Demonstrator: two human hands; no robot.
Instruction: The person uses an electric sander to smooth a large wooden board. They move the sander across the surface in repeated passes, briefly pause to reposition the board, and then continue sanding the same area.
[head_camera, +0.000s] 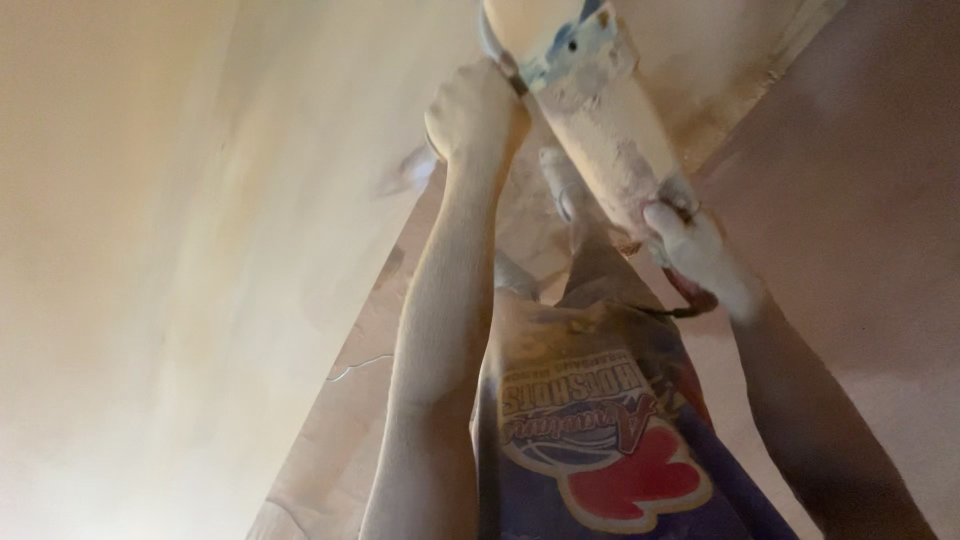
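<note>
My left hand is closed around the thin handle at the upper end of a long flat tool. The tool is crusted with pale plaster and shows a bluish patch near the top. My right hand, smeared with white plaster, grips the tool's lower end. Both forearms reach up from the bottom of the view. Between them hangs my blue shirt, which has a red and white printed picture.
A smooth beige plastered wall fills the left half. A pinkish-brown surface covers the right side. A rough pale seam runs between the surfaces at the top right.
</note>
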